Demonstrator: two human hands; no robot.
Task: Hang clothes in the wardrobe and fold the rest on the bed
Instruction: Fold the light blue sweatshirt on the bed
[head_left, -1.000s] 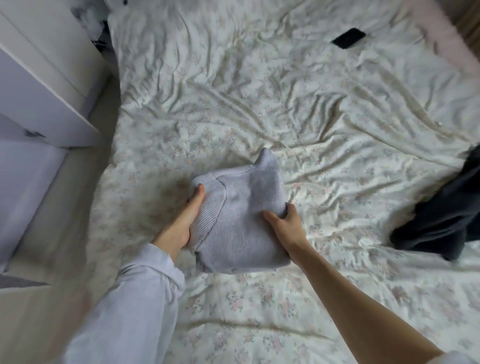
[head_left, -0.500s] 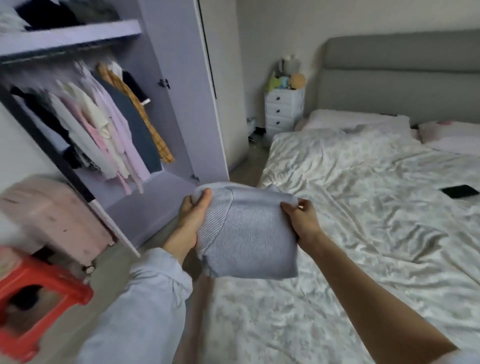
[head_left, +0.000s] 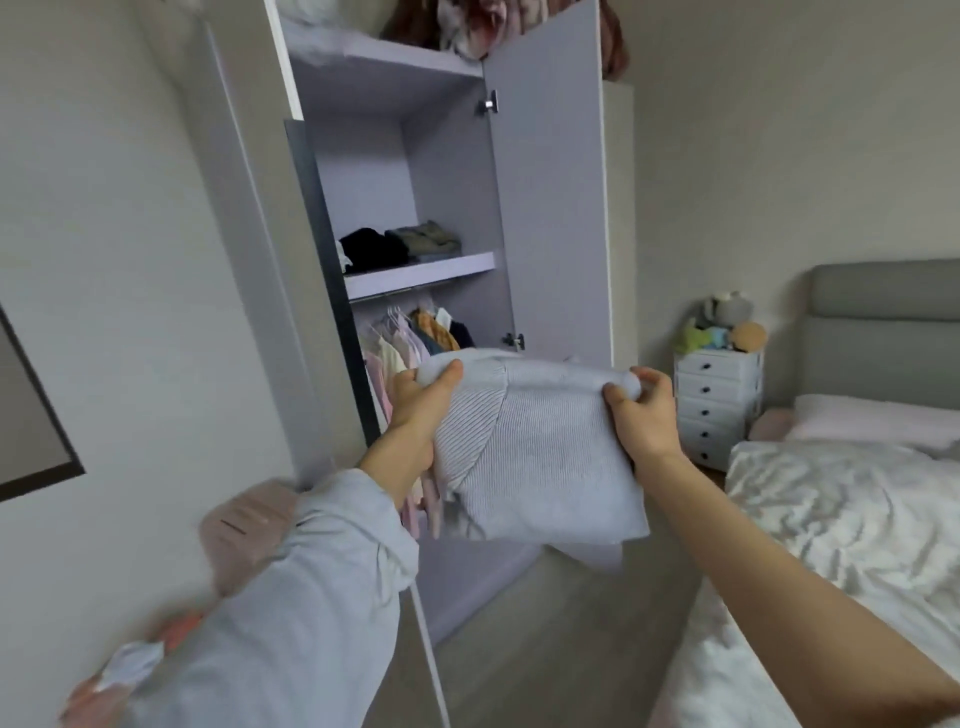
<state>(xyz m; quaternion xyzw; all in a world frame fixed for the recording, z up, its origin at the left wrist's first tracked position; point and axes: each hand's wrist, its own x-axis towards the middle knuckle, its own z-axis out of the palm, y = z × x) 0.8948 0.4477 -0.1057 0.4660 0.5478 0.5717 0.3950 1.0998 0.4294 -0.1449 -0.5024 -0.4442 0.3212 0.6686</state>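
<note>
A folded pale grey knit sweater (head_left: 540, 457) hangs in the air in front of the open lilac wardrobe (head_left: 452, 171). My left hand (head_left: 421, 410) grips its left edge with the thumb on top. My right hand (head_left: 644, 410) pinches its upper right corner. Inside the wardrobe, a shelf (head_left: 421, 273) carries folded dark and olive clothes (head_left: 400, 244). Below the shelf, several garments hang on a rail (head_left: 415, 332). The bed (head_left: 841, 519) with its floral sheet lies to the right.
The wardrobe door (head_left: 550, 208) stands open to the right of the shelf. A white drawer chest (head_left: 719, 405) with plush toys on top stands by the grey headboard (head_left: 883, 332). A pink case (head_left: 244, 525) sits low left, blurred. Bare floor (head_left: 545, 639) runs between wardrobe and bed.
Both hands lifted the folded sweater off the bed and carried it leftward and up. The view swung from the bed to the open wardrobe's shelf.
</note>
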